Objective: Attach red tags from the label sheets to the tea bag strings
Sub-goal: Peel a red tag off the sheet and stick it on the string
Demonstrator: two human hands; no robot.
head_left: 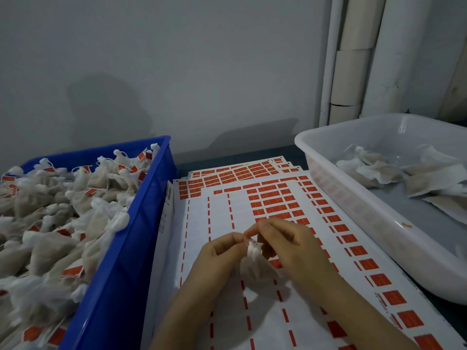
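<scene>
- left hand (222, 251): fingers curled, thumb and forefinger pinch the tied top of one tea bag (252, 265)
- right hand (285, 243): fingers curled too, fingertips (252, 232) pinch at the same bag's top, touching the left fingertips; whether string or a tag sits between them is too small to tell
- tea bag: white, gathered at the neck, hangs below the two hands just above the label sheets (267, 329), mid-frame, between the two bins
- label sheets: fanned stack lying flat on the table; the top sheet's left columns show only thin red dashes
- red tags (275, 202): in rows on the top sheet's upper middle, with one more column down its right edge
- blue crate (141, 223): left of the sheets, touching their edge, heaped with tea bags that carry red tags (63, 210)
- white tub (353, 205): right of the sheets, holds a few flat tea bags (374, 170); no red shows on them
- grey wall (177, 59) behind, white pipes (353, 59) upright in the right corner
</scene>
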